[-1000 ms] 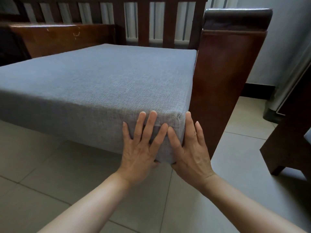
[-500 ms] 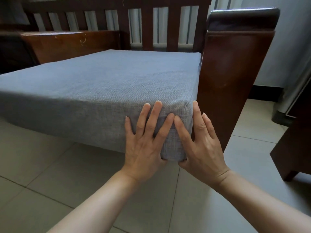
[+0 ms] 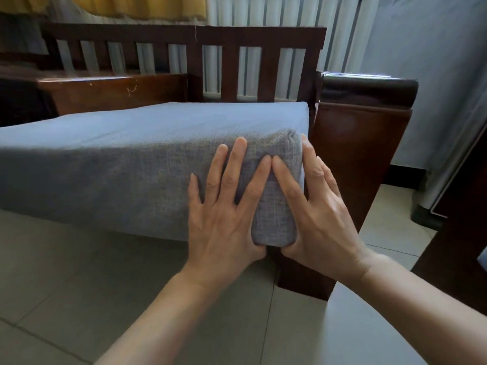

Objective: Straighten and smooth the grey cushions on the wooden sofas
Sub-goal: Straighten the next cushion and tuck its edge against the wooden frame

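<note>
A thick grey cushion (image 3: 126,154) lies on the seat of a dark wooden sofa (image 3: 358,159), filling the left and middle of the view. Its front right corner sits right beside the sofa's armrest. My left hand (image 3: 226,206) lies flat on the cushion's front face, fingers straight and spread, pressing the fabric. My right hand (image 3: 313,206) presses the same corner from the right with straight fingers, between the cushion and the armrest. The index fingertips of both hands almost touch. The fabric at the top of the corner is slightly puckered.
The slatted backrest (image 3: 232,61) runs behind the cushion. Pale curtains (image 3: 290,14) hang beyond it. Grey floor tiles (image 3: 79,285) lie below the seat. Another dark wooden furniture piece (image 3: 463,233) stands at the right edge.
The view has come closer and lower to the cushion's corner. Both hands stay pressed on the corner, and the cushion has moved in closer to the armrest.
</note>
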A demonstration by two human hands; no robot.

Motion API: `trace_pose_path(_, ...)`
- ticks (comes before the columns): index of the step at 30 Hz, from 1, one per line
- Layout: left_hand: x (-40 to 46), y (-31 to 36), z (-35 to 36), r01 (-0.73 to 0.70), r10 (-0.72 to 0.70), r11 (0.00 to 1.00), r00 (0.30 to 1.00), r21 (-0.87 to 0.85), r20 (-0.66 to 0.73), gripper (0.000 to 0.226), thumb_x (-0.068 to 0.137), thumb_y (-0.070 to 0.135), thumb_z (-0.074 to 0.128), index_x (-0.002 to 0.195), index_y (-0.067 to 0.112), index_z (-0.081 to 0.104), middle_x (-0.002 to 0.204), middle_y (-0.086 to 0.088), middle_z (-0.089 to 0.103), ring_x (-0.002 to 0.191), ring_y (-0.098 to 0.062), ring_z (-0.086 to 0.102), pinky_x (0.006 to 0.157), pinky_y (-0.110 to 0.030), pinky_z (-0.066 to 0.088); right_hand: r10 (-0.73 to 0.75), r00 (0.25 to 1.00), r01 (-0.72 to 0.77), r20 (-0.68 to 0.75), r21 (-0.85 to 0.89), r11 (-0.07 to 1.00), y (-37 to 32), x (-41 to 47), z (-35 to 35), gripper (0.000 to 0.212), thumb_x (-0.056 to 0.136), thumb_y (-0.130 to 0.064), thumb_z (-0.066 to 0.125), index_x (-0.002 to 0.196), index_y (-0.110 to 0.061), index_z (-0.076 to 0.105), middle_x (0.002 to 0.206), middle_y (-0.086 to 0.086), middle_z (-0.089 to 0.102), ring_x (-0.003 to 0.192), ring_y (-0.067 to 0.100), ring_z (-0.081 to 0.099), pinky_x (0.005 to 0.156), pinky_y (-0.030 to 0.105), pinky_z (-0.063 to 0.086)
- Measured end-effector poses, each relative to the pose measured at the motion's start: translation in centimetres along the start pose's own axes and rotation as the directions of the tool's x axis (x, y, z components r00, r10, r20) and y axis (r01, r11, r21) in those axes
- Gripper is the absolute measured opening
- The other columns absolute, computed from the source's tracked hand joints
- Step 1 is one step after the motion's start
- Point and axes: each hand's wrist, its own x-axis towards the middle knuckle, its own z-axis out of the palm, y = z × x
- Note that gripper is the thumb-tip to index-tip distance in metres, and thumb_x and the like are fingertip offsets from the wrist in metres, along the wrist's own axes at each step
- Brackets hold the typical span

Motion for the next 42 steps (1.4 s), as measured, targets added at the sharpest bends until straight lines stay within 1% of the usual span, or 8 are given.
trace_pose_path(15,6.2,-0.8,-2.9,-0.035,0.036,0.999,0.998,-0.016,0.056,0.141,0.036,0.055,0.082,0.149,0.025,0.004,0.157,-0.012,0.007,0.145,-0.033,0.006,0.108,-0.062,0.016,-0.001,0.996,-0.002,0.085,0.039,0.999,1.7,5.3,-3.1,0.116,0.057,-0.03,0.083,0.149,-0.016,0.014,0.153,0.029,0.009,0.145,0.035,0.008,0.113,0.052,0.025)
trace_pose_path(21,8.3,-1.4,-3.6,-0.048,0.051,0.998,0.997,-0.045,0.054,0.139,0.036,0.059,0.078,0.149,0.024,0.005,0.157,-0.011,0.007,0.146,-0.032,0.003,0.109,-0.061,0.012,-0.024,0.996,0.02,0.087,0.037,0.999,2.2,7.6,-4.3,0.1,0.066,-0.032,0.07,0.149,-0.012,0.017,0.153,0.025,0.007,0.145,0.035,0.004,0.114,0.049,0.022)
trace_pose_path(26,9.5,-1.6,-3.6,-0.054,0.056,0.996,0.998,-0.065,0.033,0.137,0.038,0.061,0.077,0.149,0.022,0.008,0.157,-0.012,0.007,0.146,-0.031,0.001,0.11,-0.061,0.01,-0.024,0.992,0.02,0.123,0.035,0.999,2.8,8.8,-4.9,0.107,0.063,-0.031,0.077,0.149,-0.013,0.016,0.154,0.025,0.006,0.145,0.035,0.007,0.113,0.052,0.025)
trace_pose_path(31,10.9,-1.7,-4.3,-0.046,0.05,0.995,0.998,-0.086,0.041,0.126,0.044,0.066,0.058,0.149,0.022,0.004,0.157,-0.012,0.007,0.146,-0.031,0.0,0.11,-0.059,0.01,-0.043,0.991,0.039,0.13,0.03,0.999,3.2,10.1,-5.7,0.103,0.066,-0.036,0.07,0.15,-0.013,0.015,0.154,0.025,0.005,0.145,0.035,0.008,0.113,0.051,0.026)
trace_pose_path(33,11.4,-1.8,-4.5,-0.047,0.051,0.995,0.998,-0.085,0.045,0.128,0.042,0.065,0.058,0.15,0.022,0.004,0.157,-0.011,0.006,0.146,-0.031,0.001,0.11,-0.059,0.01,-0.037,0.989,0.034,0.142,0.024,0.999,3.4,10.7,-6.0,0.106,0.064,-0.035,0.07,0.151,-0.014,0.013,0.154,0.024,0.004,0.145,0.034,0.007,0.113,0.048,0.024)
trace_pose_path(36,12.1,-1.9,-4.8,-0.052,0.057,0.995,0.997,-0.083,0.05,0.133,0.039,0.065,0.064,0.15,0.022,0.005,0.158,-0.011,0.006,0.146,-0.031,0.003,0.11,-0.058,0.012,-0.037,0.989,0.034,0.145,0.018,0.999,3.5,11.4,-6.4,0.098,0.066,-0.041,0.053,0.151,-0.015,0.012,0.154,0.023,0.005,0.145,0.032,0.006,0.113,0.043,0.019)
trace_pose_path(39,13.3,-2.0,-5.0,-0.051,0.056,0.994,0.997,-0.093,0.049,0.136,0.035,0.061,0.07,0.15,0.022,0.008,0.158,-0.012,0.007,0.146,-0.031,0.004,0.111,-0.057,0.014,-0.038,0.987,0.035,0.154,0.027,0.999,4.0,12.5,-6.9,0.095,0.067,-0.043,0.05,0.151,-0.014,0.013,0.154,0.023,0.006,0.144,0.032,0.008,0.112,0.044,0.021)
trace_pose_path(42,14.6,-2.2,-5.3,-0.046,0.05,0.994,0.998,-0.103,0.043,0.127,0.041,0.065,0.058,0.15,0.02,0.01,0.158,-0.011,0.006,0.146,-0.031,0.004,0.111,-0.057,0.015,-0.04,0.985,0.035,0.171,0.031,0.999,4.6,13.7,-7.4,0.096,0.069,-0.044,0.053,0.151,-0.015,0.013,0.155,0.022,0.003,0.144,0.033,0.01,0.112,0.043,0.024)
